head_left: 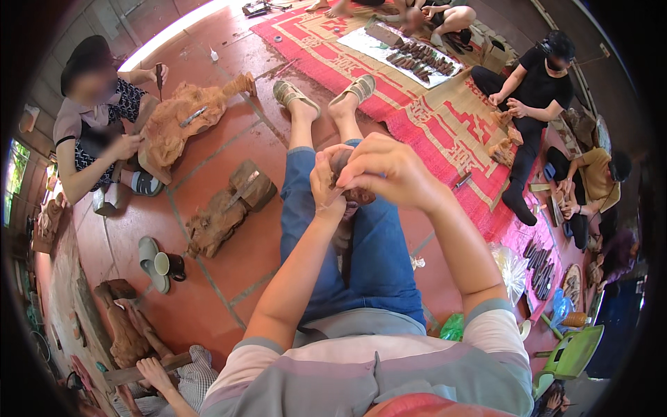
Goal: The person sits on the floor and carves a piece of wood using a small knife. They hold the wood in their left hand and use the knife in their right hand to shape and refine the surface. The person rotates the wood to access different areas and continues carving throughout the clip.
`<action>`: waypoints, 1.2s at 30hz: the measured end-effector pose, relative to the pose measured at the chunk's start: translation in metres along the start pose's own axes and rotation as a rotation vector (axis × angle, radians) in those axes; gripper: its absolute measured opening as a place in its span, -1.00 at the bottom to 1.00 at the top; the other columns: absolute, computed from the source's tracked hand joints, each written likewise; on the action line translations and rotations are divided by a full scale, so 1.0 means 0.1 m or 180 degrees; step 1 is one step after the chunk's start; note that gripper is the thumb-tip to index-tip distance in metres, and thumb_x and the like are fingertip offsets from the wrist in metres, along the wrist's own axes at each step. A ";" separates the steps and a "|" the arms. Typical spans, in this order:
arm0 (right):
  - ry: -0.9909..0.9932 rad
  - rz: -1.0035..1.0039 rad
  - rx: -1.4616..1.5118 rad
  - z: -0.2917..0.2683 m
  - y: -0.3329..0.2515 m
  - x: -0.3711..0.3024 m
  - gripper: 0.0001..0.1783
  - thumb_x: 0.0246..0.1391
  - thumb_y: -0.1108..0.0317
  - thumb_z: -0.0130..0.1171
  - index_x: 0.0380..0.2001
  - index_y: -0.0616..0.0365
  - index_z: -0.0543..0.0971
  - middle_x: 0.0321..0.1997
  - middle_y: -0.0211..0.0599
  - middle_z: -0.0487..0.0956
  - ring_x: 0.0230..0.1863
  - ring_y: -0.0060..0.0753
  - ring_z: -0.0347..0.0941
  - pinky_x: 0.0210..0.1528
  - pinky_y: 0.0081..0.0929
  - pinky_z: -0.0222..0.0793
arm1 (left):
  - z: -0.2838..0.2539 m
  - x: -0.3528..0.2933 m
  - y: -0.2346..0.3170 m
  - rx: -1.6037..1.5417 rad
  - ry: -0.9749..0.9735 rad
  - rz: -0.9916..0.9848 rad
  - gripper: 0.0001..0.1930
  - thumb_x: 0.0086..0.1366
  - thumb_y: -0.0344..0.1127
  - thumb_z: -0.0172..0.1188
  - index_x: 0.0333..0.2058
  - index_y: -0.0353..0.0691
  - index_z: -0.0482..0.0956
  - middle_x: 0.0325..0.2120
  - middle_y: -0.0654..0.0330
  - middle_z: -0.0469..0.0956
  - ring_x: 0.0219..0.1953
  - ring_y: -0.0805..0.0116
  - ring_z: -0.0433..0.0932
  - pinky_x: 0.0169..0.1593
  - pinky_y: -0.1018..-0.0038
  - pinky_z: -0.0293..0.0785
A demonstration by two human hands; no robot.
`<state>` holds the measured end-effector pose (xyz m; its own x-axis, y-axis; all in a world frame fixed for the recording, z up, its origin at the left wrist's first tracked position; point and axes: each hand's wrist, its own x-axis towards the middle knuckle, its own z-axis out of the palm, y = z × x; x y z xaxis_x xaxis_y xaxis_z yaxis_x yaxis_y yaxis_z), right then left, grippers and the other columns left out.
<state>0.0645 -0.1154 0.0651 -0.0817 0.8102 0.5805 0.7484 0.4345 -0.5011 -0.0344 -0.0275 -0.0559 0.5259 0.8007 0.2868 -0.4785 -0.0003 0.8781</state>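
Above my lap I hold a small dark brown piece, seemingly carved wood, whose exact shape is hidden by my hands. My left hand is closed round its left side, with the thumb at the top. My right hand comes over from the right, fingers bent in a pinch against the piece. Whether a small tool or sheet sits between those right fingertips cannot be made out. My legs in blue jeans stretch out on the floor below.
Left of my legs lies a carved wooden block, with a cup and grey slippers nearby. A person at the left works on a large wood carving. Rightward lies a red patterned mat, where others sit carving; rows of tools lie beyond.
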 end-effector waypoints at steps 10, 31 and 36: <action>-0.0400 0.0736 0.0546 -0.21 0.30 0.08 -0.90 -0.12 0.39 0.34 -0.45 0.10 0.66 -0.40 -0.39 0.57 -0.28 -0.40 0.45 -0.17 -0.46 0.37 | 0.03 -0.02 0.05 -0.0470 0.0117 -0.0389 -0.37 0.47 0.04 -0.47 -0.19 -0.37 0.50 -0.32 0.13 0.56 -0.26 0.42 0.52 -0.10 0.56 0.42; -0.0196 0.0182 0.1585 0.20 0.16 -0.03 -0.93 0.00 0.50 0.27 -0.38 0.19 0.64 -0.42 -0.48 0.58 -0.38 -0.68 0.46 -0.35 -0.64 0.40 | -0.08 0.00 -0.03 -0.0479 0.0032 -0.0372 -0.37 0.46 0.09 -0.43 -0.18 -0.37 0.48 -0.36 0.16 0.55 -0.32 0.45 0.53 -0.17 0.55 0.46; 0.0097 0.1649 0.1869 0.03 0.49 -0.16 -0.92 -0.03 0.51 0.29 -0.40 0.21 0.64 -0.40 -0.46 0.57 -0.38 -0.69 0.44 -0.35 -0.68 0.37 | -0.01 0.02 -0.01 -0.0113 0.0126 -0.0079 -0.34 0.46 0.10 -0.47 -0.19 -0.38 0.49 -0.36 0.15 0.56 -0.33 0.43 0.54 -0.19 0.58 0.46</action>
<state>0.1009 -0.1056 0.0296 0.2072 0.9591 0.1930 0.2148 0.1479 -0.9654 -0.0337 -0.0252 -0.0564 0.5101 0.8232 0.2492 -0.4905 0.0405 0.8705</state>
